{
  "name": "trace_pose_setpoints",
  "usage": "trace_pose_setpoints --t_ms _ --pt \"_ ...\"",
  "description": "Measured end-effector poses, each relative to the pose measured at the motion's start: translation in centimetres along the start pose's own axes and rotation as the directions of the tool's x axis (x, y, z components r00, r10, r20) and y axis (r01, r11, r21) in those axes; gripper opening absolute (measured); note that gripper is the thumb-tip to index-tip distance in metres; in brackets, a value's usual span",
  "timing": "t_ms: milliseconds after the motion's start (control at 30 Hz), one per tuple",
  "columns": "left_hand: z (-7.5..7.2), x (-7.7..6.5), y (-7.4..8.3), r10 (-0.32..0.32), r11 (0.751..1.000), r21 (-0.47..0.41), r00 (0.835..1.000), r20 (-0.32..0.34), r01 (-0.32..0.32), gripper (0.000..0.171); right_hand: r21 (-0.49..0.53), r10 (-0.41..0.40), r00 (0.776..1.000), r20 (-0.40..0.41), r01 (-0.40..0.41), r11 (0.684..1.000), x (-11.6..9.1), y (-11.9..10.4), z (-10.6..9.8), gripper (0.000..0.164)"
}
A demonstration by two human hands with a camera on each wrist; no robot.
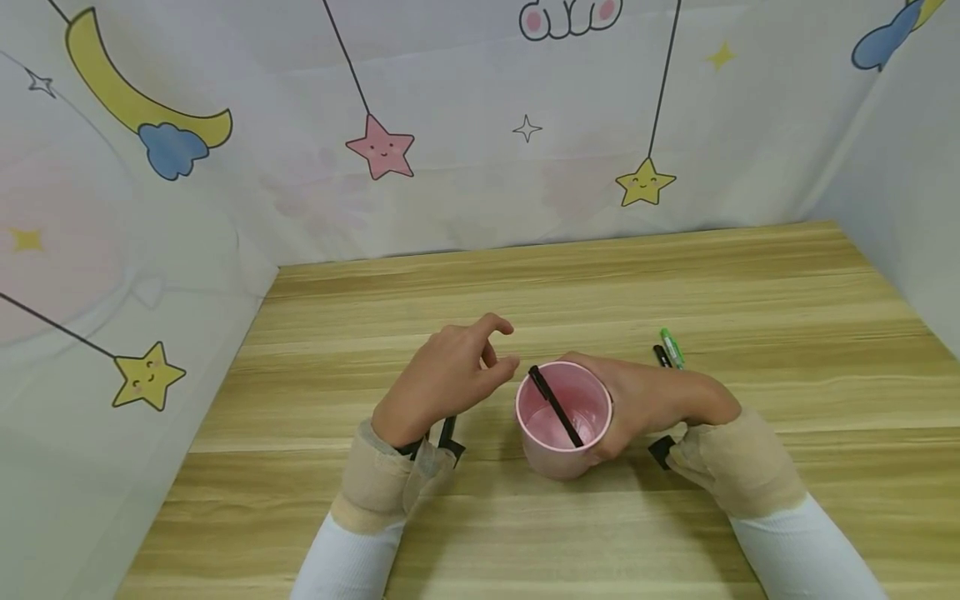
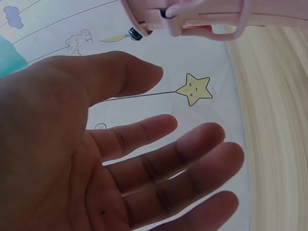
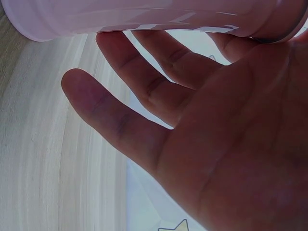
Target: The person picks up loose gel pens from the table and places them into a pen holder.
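Observation:
A pink cup (image 1: 558,464) stands on the table, seen from above in the head view. One black pen (image 1: 553,404) leans inside it, its upper end poking just past the rim. My right hand (image 1: 647,397) grips the cup from its right side; in the right wrist view, fingers curve behind the pink wall (image 3: 144,17) while the little finger stays apart. Just left of the cup, my left hand (image 1: 448,372) hovers with loosely bent fingers and holds nothing. The left wrist view shows a pink handle-like loop (image 2: 238,30) on the cup.
A green-and-white pen (image 1: 672,348) and another black pen (image 1: 662,356) lie behind my right hand, partly hidden by it. The wooden table (image 1: 465,283) meets a patterned white cloth (image 1: 480,200) at the back, with cloth sides at left and right.

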State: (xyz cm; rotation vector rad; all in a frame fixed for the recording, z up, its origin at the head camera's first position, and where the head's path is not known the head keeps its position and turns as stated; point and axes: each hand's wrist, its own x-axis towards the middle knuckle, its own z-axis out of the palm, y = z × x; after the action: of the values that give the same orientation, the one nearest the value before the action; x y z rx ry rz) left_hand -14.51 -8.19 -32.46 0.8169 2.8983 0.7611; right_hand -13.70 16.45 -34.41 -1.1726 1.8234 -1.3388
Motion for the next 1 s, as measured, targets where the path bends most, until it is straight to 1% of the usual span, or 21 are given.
trace_pose_setpoints --t_ms 167,233,467,700,867,1000 --pt "-0.02 -0.09 -0.09 -0.027 1.000 0.014 1.000 0.009 0.027 0.035 0.022 0.061 0.998 -0.020 -0.060 0.998 -0.12 -1.15 0.08 0.077" --pt "-0.01 -0.12 -0.12 -0.039 0.999 0.023 0.999 0.013 0.038 0.037 0.026 0.064 0.998 -0.021 -0.063 0.998 -0.12 -1.11 0.11 0.077" --pt "0.02 -0.23 -0.23 -0.077 0.997 0.034 0.996 0.039 0.076 0.042 0.029 0.042 0.999 -0.012 -0.041 0.999 0.08 -1.04 0.19 0.077" --pt "0.04 -0.39 -0.40 -0.107 0.994 0.026 0.993 0.056 0.105 0.044 0.033 0.057 0.998 -0.020 -0.057 0.998 -0.01 -1.06 0.28 0.077" --pt "0.09 -0.47 -0.54 -0.118 0.992 0.041 0.991 0.060 0.116 0.045 0.040 0.060 0.998 -0.023 -0.059 0.997 -0.10 -1.03 0.34 0.078" --pt "0.10 -0.50 -0.70 -0.124 0.991 0.057 0.991 0.059 0.120 0.047 0.033 0.004 1.000 -0.002 -0.004 0.999 0.15 -0.76 0.37 0.073"
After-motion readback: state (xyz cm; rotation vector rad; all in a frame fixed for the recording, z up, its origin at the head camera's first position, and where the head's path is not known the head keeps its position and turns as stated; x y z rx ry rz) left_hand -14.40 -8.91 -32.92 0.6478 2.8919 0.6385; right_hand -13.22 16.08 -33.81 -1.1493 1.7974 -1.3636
